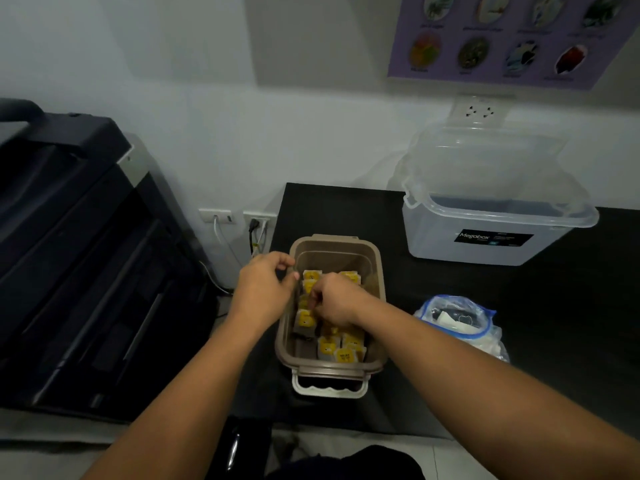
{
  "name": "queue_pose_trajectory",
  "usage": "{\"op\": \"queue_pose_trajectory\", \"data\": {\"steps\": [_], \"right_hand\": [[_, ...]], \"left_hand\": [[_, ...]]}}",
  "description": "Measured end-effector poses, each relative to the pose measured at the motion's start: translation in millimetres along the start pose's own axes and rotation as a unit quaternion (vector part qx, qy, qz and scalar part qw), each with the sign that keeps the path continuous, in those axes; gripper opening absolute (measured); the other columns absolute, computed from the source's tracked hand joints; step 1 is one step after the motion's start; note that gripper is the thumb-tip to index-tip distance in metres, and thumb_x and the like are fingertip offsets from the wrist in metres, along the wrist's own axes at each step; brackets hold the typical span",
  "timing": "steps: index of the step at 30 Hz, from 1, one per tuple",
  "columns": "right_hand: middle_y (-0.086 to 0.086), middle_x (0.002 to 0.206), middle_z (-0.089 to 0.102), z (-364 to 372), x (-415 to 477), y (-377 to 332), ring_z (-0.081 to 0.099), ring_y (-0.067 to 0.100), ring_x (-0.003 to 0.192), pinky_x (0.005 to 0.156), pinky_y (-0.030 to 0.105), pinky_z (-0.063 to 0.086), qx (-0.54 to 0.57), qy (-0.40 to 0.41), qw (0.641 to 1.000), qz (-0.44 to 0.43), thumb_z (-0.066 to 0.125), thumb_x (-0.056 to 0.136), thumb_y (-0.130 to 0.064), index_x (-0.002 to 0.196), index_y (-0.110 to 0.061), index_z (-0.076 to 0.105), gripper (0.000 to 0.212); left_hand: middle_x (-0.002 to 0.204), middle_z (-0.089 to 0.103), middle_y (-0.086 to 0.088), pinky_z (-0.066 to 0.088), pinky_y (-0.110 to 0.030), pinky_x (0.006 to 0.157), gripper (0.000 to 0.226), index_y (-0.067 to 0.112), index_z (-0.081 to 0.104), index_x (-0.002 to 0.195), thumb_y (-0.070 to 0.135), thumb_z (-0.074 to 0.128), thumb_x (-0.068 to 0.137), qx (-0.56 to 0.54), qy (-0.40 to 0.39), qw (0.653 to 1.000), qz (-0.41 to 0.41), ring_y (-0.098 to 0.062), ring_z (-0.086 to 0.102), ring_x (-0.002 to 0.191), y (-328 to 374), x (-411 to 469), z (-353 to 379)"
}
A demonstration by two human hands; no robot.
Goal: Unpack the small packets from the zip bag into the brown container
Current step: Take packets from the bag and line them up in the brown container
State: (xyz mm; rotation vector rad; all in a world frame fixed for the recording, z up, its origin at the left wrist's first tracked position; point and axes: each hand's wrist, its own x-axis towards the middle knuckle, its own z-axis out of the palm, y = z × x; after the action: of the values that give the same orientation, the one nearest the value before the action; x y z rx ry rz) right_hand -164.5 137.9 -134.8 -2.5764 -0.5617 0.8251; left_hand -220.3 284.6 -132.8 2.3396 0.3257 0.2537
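The brown container point(375, 268) stands open on the black table, its white latch toward me. Several small yellow-and-white packets point(337, 351) lie inside it. My right hand point(337, 301) reaches down into the container with its fingers curled among the packets, pinching one near the left wall. My left hand point(265, 289) hovers at the container's left rim with fingers curled; whether it holds anything is unclear. The clear zip bag point(460, 318) with a blue seal lies crumpled to the right of the container, dark items showing inside.
A large clear plastic box point(485, 233) with its lid tilted open stands at the back right. A dark printer point(79, 254) fills the left side beyond the table point(571, 323) edge. Wall sockets with cables point(254, 225) sit behind the container.
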Motion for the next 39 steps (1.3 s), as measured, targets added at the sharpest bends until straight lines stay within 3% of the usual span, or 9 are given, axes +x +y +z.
{"op": "queue_pose_trajectory", "data": {"steps": [6, 14, 18, 22, 27, 34, 39], "right_hand": [[0.007, 0.094, 0.069, 14.4, 16.2, -13.3, 0.069, 0.026, 0.090, 0.084, 0.042, 0.061, -0.113, 0.005, 0.993, 0.031, 0.068, 0.092, -0.013, 0.102, -0.014, 0.073, 0.011], [0.011, 0.112, 0.070, 10.5, 18.2, -20.0, 0.069, 0.028, 0.103, 0.083, 0.038, 0.058, -0.145, 0.036, 0.985, 0.088, 0.078, 0.085, -0.013, 0.114, -0.010, 0.069, 0.030], [0.011, 0.118, 0.068, 19.4, 21.2, -15.5, 0.068, 0.028, 0.106, 0.086, 0.040, 0.059, -0.184, 0.043, 0.980, 0.056, 0.077, 0.086, -0.019, 0.120, -0.014, 0.064, 0.037], [0.013, 0.139, 0.052, 34.2, 29.2, -9.6, 0.051, 0.032, 0.127, 0.103, 0.044, 0.049, -0.250, 0.075, 0.965, -0.003, 0.079, 0.083, -0.034, 0.143, -0.012, 0.042, 0.074], [0.015, 0.137, 0.049, 37.9, 33.4, -9.9, 0.048, 0.033, 0.126, 0.101, 0.046, 0.047, -0.333, 0.074, 0.940, 0.013, 0.078, 0.083, -0.039, 0.142, -0.013, 0.040, 0.075], [0.015, 0.134, 0.053, 36.6, 39.7, -8.7, 0.050, 0.034, 0.123, 0.100, 0.048, 0.048, -0.321, 0.105, 0.940, 0.038, 0.078, 0.082, -0.038, 0.136, -0.015, 0.044, 0.068], [0.014, 0.139, 0.050, 25.7, 32.6, -13.8, 0.047, 0.034, 0.130, 0.105, 0.049, 0.045, -0.258, 0.091, 0.961, 0.041, 0.083, 0.078, -0.038, 0.140, -0.015, 0.043, 0.077]], "left_hand": [[0.103, 0.060, 0.005, 0.048, -0.025, 0.084, 0.018, 0.021, 0.070, 0.107, 0.019, 0.073, 0.090, -0.013, 0.006, 1.000, 0.001, -0.012, 0.059, 0.092, -4.3, -2.2, 3.3], [0.103, 0.059, 0.007, 0.049, -0.027, 0.088, 0.017, 0.024, 0.070, 0.107, 0.021, 0.073, 0.090, -0.024, 0.006, 1.000, -0.002, -0.011, 0.058, 0.097, -7.9, -2.8, 4.8], [0.101, 0.058, 0.009, 0.045, -0.022, 0.084, 0.017, 0.026, 0.070, 0.106, 0.022, 0.073, 0.090, -0.027, 0.004, 1.000, -0.007, -0.008, 0.058, 0.095, -8.7, -2.0, 5.4], [0.101, 0.060, 0.008, 0.044, -0.020, 0.083, 0.016, 0.026, 0.069, 0.103, 0.020, 0.074, 0.089, -0.037, 0.002, 0.999, -0.008, -0.008, 0.059, 0.095, -9.4, -0.9, 5.2], [0.102, 0.059, 0.008, 0.046, -0.023, 0.084, 0.017, 0.024, 0.069, 0.105, 0.021, 0.074, 0.089, -0.036, -0.003, 0.999, -0.011, -0.009, 0.059, 0.092, -8.5, -0.8, 4.6], [0.101, 0.057, 0.010, 0.050, -0.025, 0.086, 0.017, 0.026, 0.068, 0.105, 0.022, 0.074, 0.090, -0.038, -0.010, 0.999, -0.013, -0.007, 0.059, 0.091, -7.2, -1.4, 2.6], [0.103, 0.059, 0.009, 0.050, -0.028, 0.086, 0.018, 0.026, 0.068, 0.108, 0.025, 0.073, 0.090, -0.015, -0.022, 0.999, -0.016, -0.010, 0.058, 0.089, -4.2, -0.8, -0.1]]}}
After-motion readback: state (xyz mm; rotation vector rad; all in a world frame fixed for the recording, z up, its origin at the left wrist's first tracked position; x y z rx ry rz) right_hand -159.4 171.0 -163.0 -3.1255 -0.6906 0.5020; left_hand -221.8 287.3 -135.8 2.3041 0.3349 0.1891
